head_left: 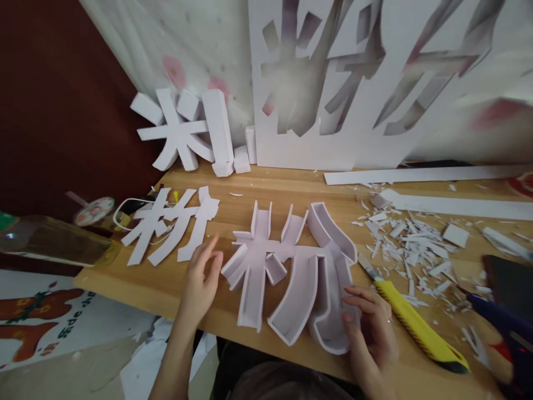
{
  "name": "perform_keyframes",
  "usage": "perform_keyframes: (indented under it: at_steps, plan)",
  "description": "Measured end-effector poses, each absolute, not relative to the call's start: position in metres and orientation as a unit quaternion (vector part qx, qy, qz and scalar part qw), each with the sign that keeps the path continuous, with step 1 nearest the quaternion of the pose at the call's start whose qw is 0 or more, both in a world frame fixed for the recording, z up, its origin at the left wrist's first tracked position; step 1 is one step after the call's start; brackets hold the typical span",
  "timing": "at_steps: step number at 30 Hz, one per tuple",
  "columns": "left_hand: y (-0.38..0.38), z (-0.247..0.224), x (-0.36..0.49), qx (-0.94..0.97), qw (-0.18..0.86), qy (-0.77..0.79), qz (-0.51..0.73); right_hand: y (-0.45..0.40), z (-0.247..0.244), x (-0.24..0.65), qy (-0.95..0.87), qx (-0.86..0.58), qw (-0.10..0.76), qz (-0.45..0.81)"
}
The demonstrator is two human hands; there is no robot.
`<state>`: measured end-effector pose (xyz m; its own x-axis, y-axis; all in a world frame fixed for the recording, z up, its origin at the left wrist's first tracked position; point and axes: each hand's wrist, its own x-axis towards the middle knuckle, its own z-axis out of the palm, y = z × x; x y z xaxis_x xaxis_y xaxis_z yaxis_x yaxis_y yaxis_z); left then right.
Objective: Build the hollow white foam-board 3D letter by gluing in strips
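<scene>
Left hand (202, 280) loosely spread beside 1 white, walled, board character (302, 283); right hand (372, 333) touches its edge, can't tell if gripping; 1 yellow-handled cutter (416, 316) nearby.

"What was on the left?"
"I saw a green-capped bottle (54, 241) at the edge of the table (287, 183), and a printed poster (41, 316) lower down."
"And behind?"
"A pale sheet (208, 50) with pink patches (174, 70) hung there."

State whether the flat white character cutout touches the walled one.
Apart: the head view shows bare wooden tabletop between the flat cutout and the walled character.
</scene>
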<state>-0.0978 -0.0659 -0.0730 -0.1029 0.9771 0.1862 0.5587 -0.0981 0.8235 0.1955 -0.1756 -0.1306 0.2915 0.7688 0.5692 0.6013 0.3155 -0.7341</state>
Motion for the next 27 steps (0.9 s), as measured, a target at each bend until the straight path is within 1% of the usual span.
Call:
perform_keyframes:
  at_steps: [4,12,15,17,20,24,27]
  plan:
    - [-0.072,-0.084,-0.099,0.585,0.283,0.621,0.438,-0.174,-0.135,0.196,-0.581,-0.589,0.558,0.073]
    - [-0.079,-0.088,-0.089,0.517,0.345,0.591,0.515,-0.175,-0.14,0.194,-0.502,-0.609,0.597,0.144]
    - [-0.08,-0.089,-0.087,0.506,0.352,0.585,0.528,-0.175,-0.143,0.193,-0.477,-0.606,0.617,0.156]
    - [-0.08,-0.089,-0.088,0.508,0.346,0.584,0.531,-0.179,-0.141,0.191,-0.459,-0.623,0.615,0.149]
    - [-0.083,-0.09,-0.09,0.521,0.323,0.593,0.522,-0.191,-0.129,0.184,-0.436,-0.688,0.557,0.163]
    - [-0.09,-0.092,-0.089,0.56,0.306,0.609,0.471,-0.203,-0.102,0.18,-0.425,-0.736,0.457,0.264]
    - [-0.095,-0.092,-0.086,0.589,0.3,0.616,0.428,-0.203,-0.089,0.191,-0.462,-0.757,0.403,0.227]
